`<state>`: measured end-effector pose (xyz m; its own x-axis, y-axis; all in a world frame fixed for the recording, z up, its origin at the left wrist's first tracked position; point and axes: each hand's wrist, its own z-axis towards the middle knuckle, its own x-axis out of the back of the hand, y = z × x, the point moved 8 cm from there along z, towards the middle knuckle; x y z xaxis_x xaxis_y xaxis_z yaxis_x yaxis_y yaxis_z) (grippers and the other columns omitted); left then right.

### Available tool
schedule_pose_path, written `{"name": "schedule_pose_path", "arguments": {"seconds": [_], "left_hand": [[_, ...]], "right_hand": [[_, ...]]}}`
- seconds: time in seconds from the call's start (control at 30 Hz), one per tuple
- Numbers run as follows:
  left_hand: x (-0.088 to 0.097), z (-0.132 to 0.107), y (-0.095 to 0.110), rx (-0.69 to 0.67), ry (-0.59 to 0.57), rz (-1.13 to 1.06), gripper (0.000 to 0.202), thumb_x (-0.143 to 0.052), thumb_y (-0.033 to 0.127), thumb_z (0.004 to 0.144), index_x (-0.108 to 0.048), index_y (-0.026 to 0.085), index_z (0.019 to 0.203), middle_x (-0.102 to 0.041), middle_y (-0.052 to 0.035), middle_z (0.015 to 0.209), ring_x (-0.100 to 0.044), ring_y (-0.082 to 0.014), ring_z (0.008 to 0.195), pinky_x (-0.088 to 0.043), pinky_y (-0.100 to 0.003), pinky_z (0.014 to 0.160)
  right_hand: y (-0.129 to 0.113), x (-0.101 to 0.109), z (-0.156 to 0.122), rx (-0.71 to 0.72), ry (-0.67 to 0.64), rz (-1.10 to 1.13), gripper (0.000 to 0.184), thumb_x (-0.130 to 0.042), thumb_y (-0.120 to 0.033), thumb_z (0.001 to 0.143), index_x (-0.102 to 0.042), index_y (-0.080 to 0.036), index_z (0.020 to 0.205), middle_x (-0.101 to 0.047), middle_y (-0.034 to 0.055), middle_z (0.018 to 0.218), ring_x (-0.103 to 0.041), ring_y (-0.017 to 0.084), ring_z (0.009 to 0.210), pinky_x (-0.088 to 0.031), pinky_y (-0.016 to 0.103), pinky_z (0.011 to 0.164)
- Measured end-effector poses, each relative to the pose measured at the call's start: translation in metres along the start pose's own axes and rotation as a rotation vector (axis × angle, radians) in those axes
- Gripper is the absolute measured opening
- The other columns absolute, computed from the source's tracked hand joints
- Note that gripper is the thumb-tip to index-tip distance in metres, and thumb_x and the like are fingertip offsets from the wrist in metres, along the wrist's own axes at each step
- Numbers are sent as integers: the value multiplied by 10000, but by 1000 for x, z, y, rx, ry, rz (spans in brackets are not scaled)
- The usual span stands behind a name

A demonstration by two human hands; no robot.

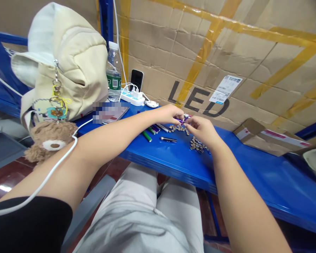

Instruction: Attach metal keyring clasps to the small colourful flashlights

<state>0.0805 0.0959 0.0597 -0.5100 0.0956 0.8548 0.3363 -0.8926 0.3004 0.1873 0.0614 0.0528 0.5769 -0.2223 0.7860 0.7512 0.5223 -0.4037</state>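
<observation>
Both hands meet over the back of the blue table (158,151). My left hand (170,114) pinches a small shiny purple piece (178,121), which looks like part of a slim tube. At its other end, my right hand (199,125) has thumb and fingers closed on the same piece. Fingers hide much of it. Below the hands lies a scatter of small round metallic pieces (179,130). A second pile of small metal parts (197,144) sits by my right wrist. A short black penlight-like tube (168,140) lies in front, with a green tube (146,136) and several other coloured tubes near my left forearm.
At the left stand a cream backpack (76,66) with a plush bear (51,140), a water bottle (113,75), and a power strip (133,96). A large cardboard box (158,52) walls the back. An open carton (271,137) sits right. A white cable (58,165) crosses my left arm.
</observation>
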Motion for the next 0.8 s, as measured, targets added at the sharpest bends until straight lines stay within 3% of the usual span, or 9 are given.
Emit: {"name": "schedule_pose_path", "arguments": {"seconds": [0.1,0.4,0.67,0.8], "left_hand": [[-1,-1,-3,15,-24,-37,178,-597,185,753,-692,132,894,-693,-31,831,-608,-118,765,-413,-231,688],[-8,0,4,-7,-132,-43,183,-565,240,795,-713,163,871,-698,-21,784,-599,-119,718,-392,-232,657],[-10,0,3,11,-68,-7,207,-527,260,825,-697,152,875,-697,-26,813,-588,-120,726,-372,-222,649],[-7,0,2,12,-30,17,205,-526,249,818,-698,149,871,-691,-29,816,-586,-123,729,-375,-226,652]], "right_hand": [[-5,1,0,61,24,-78,112,-593,-290,769,-618,-183,750,-604,13,632,-494,127,545,-354,256,535],[3,-1,0,-42,42,-1,99,-606,-262,721,-609,-184,781,-575,-22,566,-487,115,505,-365,246,521],[7,4,0,-131,93,56,113,-596,-197,682,-645,-174,780,-604,-13,540,-550,133,492,-420,258,526],[7,5,1,-101,70,81,163,-617,-245,716,-694,-172,839,-685,27,656,-609,159,567,-468,289,580]]}}
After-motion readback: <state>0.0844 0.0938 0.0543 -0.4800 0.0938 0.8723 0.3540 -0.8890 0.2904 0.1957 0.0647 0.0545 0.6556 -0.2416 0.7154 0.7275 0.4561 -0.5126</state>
